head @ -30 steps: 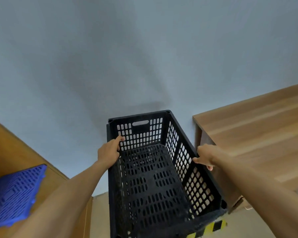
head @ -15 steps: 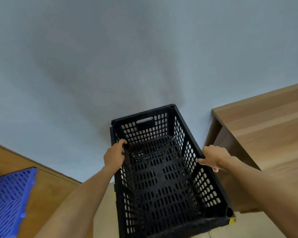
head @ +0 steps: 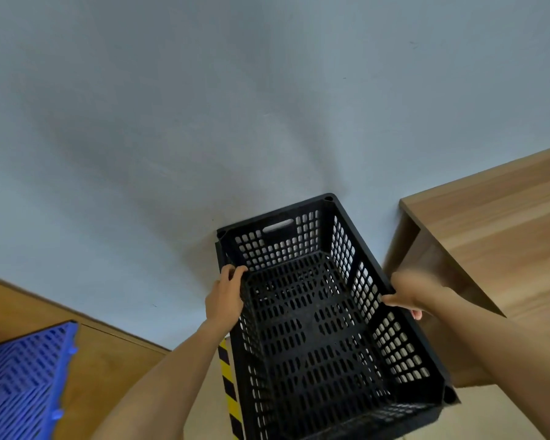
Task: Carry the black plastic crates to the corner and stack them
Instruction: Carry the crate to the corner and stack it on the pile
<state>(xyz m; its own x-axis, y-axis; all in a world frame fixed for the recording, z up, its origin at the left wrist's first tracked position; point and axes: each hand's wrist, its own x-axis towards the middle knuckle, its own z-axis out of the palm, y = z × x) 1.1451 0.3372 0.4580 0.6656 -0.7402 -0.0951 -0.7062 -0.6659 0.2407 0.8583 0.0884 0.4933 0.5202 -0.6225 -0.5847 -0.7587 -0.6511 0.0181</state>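
An empty black perforated plastic crate hangs in front of me, its far end close to the grey wall. My left hand grips the crate's left rim, fingers curled over the edge. On the opposite side my right hand, blurred, grips the right rim with the thumb inside and fingertips showing under the edge. Only this one crate is in view; whatever lies beneath it is hidden.
A wooden table stands close on the right, against the wall. At the left is a wooden surface with a blue plastic grid panel on it. Yellow-black hazard tape runs on the floor beside the crate's left side.
The crate has moved forward toward the wall and between the two wooden pieces of furniture, both hands still gripping its rims. The floor tape now shows on the crate's left.
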